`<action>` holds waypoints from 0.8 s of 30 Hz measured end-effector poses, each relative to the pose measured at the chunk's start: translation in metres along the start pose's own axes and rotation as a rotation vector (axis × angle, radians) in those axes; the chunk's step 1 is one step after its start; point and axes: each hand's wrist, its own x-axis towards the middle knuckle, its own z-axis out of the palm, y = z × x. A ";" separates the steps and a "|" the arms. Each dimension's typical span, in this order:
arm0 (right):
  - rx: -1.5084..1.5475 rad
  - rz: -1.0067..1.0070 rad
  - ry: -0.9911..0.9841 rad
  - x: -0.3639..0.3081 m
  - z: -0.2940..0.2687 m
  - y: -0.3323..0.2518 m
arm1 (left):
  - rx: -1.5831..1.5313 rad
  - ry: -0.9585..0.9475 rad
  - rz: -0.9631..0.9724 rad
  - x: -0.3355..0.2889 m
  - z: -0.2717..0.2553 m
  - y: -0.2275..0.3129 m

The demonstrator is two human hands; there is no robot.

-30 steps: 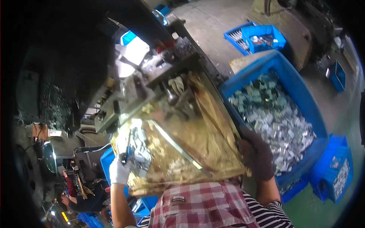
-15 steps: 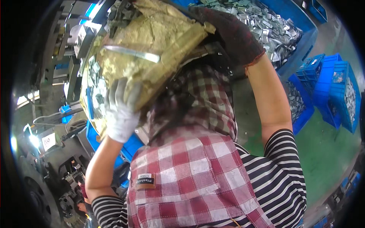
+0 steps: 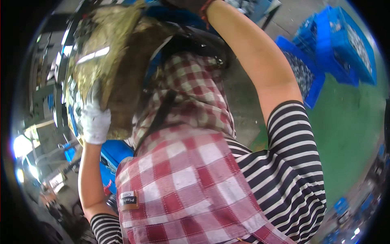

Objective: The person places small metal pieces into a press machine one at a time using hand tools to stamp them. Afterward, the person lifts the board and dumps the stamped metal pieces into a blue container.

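Observation:
A worn, yellowish-brown slab-like surface (image 3: 122, 77) stands at the upper left, its near side in shadow. Across its pale face lies a narrow shiny metal strip (image 3: 93, 55). My left hand (image 3: 96, 122), in a white glove with grey fingertips, rests against the lower part of this surface, fingers stretched along it. My right arm reaches up to the top edge, where my right hand (image 3: 189, 4) in a dark glove is mostly cut off; its fingers are hidden. Small metal pieces, blurred, show beyond the left hand at the slab's left edge.
Blue crates (image 3: 321, 44) holding small metal pieces stand on the green floor (image 3: 345, 118) at the right. Another blue container (image 3: 115, 152) sits below my left hand. Machinery (image 3: 44, 81) lines the left side. A dark, blurred bar (image 3: 160, 116) crosses before my checked apron (image 3: 174, 171).
My view has shifted, and the slab now appears farther left and more upright. My right hand has moved up toward the top edge. My left hand stays against the slab, its fingers closer together.

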 end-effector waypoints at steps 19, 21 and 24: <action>-0.232 0.472 -0.215 -0.030 -0.077 0.034 | 0.082 0.033 -0.014 0.003 -0.004 -0.026; -0.258 0.404 -0.254 -0.033 -0.079 0.041 | 0.113 0.055 0.027 0.003 -0.002 -0.027; -0.249 0.418 -0.322 -0.023 -0.077 0.038 | 0.021 0.043 0.014 0.006 -0.007 -0.024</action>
